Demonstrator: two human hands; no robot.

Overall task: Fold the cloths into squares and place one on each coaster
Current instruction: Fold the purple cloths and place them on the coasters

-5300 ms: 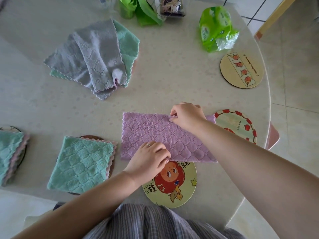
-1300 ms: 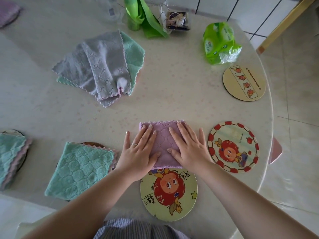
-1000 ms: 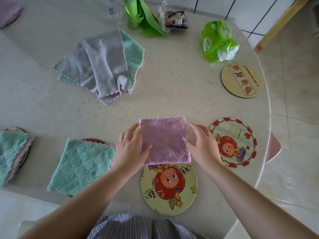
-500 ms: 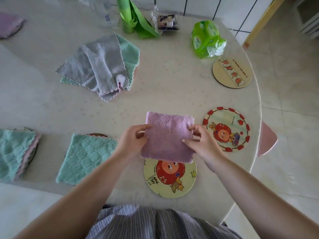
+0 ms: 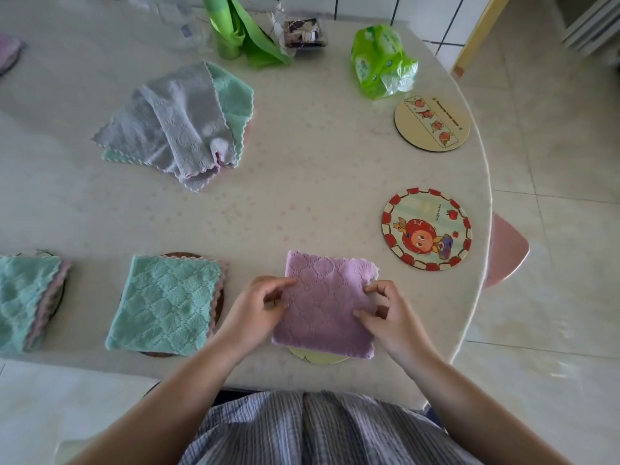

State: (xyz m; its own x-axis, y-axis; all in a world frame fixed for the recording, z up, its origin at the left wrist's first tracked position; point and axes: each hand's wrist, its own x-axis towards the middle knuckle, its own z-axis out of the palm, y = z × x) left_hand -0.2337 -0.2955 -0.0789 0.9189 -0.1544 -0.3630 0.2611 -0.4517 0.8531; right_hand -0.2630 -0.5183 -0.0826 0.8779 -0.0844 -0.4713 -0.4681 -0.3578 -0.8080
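A purple cloth [image 5: 323,303], folded into a square, lies over the yellow coaster [image 5: 317,356] near the table's front edge; only a sliver of the coaster shows. My left hand [image 5: 256,308] pinches its left edge and my right hand [image 5: 385,315] pinches its right edge. A folded green cloth [image 5: 166,305] covers a dark coaster [image 5: 216,313] to the left. Another folded green cloth [image 5: 27,298] sits at the far left. Two bare coasters lie to the right: a red-rimmed coaster [image 5: 426,229] and a tan coaster [image 5: 431,122]. Unfolded grey and green cloths [image 5: 181,125] are piled at the back.
A green plastic packet [image 5: 380,60], a green cup with ribbon [image 5: 231,28] and a small dark box [image 5: 305,33] stand along the table's far side. The round table edge [image 5: 483,263] curves down the right. A pink stool [image 5: 506,250] shows beyond it.
The purple strip was folded into a square and pressed flat. Both hands then lifted it by its sides and brought it towards me, down over the yellow coaster.
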